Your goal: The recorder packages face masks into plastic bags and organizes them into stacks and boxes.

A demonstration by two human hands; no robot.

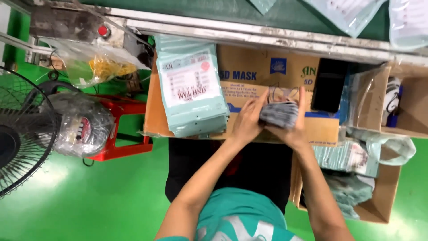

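A bright green floor (89,201) is seen from above, with a steel-edged conveyor (249,33) running across the top of the view. Beneath the conveyor, a flattened brown cardboard box (272,71) is laid out as a desk in front of the seated person. At the far left, a wire-guarded black fan (20,134) is partly shown, and just beside it a red plastic stool (125,134) is loaded with a clear plastic bag (82,122). On the left part of the cardboard, a stack of pale teal pouches (194,89) is piled, its label side up. To the right, an open carton (379,196) is filled with more teal packets. At the centre, a small bundle of grey masks (278,114) is held above the cardboard, pressed between both hands: the left hand (246,122) is closed around its left side, while the right hand (294,127) is wrapped around its right side and underside, with fingers extended upward behind it.
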